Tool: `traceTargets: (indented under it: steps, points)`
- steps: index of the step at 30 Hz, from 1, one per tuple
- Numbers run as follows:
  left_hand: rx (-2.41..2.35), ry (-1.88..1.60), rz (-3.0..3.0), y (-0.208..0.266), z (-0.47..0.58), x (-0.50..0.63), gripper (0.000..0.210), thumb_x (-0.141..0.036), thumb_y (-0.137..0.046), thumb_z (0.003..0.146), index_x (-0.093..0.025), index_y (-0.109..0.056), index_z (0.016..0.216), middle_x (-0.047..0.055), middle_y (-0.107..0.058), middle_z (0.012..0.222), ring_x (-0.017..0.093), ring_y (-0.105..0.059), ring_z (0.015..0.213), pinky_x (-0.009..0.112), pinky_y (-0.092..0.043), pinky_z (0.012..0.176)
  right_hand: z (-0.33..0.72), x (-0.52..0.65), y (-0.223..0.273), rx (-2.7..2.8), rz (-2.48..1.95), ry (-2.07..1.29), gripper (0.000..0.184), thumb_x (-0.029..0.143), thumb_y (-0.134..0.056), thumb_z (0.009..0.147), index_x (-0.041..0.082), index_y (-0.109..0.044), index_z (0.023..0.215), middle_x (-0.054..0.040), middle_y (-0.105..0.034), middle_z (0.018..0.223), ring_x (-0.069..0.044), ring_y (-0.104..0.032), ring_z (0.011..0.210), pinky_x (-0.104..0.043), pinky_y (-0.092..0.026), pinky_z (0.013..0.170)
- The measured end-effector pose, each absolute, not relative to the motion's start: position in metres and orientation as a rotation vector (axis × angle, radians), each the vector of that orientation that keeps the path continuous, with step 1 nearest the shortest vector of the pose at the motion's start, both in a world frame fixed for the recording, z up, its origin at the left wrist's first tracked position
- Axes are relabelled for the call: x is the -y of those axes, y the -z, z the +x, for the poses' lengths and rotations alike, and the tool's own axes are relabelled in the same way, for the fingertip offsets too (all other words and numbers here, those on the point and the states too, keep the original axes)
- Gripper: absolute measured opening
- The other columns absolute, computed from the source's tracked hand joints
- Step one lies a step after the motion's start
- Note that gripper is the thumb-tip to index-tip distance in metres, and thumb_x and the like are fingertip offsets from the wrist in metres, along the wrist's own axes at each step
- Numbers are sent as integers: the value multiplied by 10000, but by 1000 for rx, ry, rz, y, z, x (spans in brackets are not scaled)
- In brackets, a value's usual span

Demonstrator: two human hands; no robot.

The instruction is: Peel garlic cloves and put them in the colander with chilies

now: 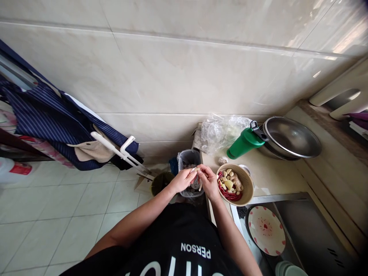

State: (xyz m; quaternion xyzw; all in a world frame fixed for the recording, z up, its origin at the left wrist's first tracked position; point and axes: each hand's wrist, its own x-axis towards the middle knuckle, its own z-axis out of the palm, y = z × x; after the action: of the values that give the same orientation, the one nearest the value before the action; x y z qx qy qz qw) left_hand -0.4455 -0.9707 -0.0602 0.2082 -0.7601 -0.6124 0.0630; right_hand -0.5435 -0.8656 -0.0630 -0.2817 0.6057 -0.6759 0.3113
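Above a grey bin (192, 194) lined with a clear bag, my two hands meet fingertip to fingertip. My left hand (184, 179) pinches a small whitish garlic clove, mostly hidden by the fingers. The fingers of my right hand (209, 181) are closed on the same clove, and a pale strip hangs beneath them. Just right of that hand stands a beige basket (247, 188) with peeled garlic cloves (229, 173), a piece of ginger (236, 181) and dried red chillies (231, 196). A garlic bulb (222, 160) lies on the counter behind the basket.
On the counter are a green bottle (244, 143), crumpled clear plastic bags (218, 130) and metal bowls (293, 138). A spotted plate (266, 230) rests in the sink at lower right. Left are a white-handled rack (115, 149), hanging striped cloth (57, 122) and a dark bucket (161, 183).
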Motion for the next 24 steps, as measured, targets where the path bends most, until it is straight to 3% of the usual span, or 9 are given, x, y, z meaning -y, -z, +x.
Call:
traceTargets:
  steps: [4,8,15,20,24]
  points:
    - [2406,1640,565,44,-442,969,310,-369,-350,907,-179,-452,685,-5,-494,613,113,-428,555,233,-327,544,-540,864,56,-1670,-790,1717,208,384,-603,799,194,-641,873,-3,-589,686,-126,-501,559,-234,-415,510]
    - [2435,1622,490,36,-440,966,323,-297,-305,917,-189,-397,627,-24,-446,548,107,-385,521,236,-305,535,-540,864,58,-1785,-787,1713,234,412,-602,787,194,-671,840,-5,-586,639,-143,-507,575,-241,-407,506]
    - [2414,1496,589,43,-438,962,323,-236,-365,857,-174,-360,540,-49,-329,487,80,-278,478,234,-211,477,-536,866,60,-1614,-667,1708,255,422,-603,794,172,-646,780,44,-457,496,-95,-383,434,-225,-328,432]
    - [2240,1749,589,40,-439,958,286,-206,-349,840,-156,-472,586,-21,-483,508,84,-380,460,210,-286,478,-532,870,68,-1296,-431,1754,285,453,-649,744,172,-616,782,41,-473,554,-86,-394,445,-210,-334,412]
    - [2213,1781,608,43,-440,959,333,-238,-358,851,-161,-452,541,-30,-452,466,80,-372,440,207,-306,483,-530,873,66,-1320,-426,1782,283,450,-653,738,201,-577,848,46,-491,594,-86,-400,447,-202,-347,397]
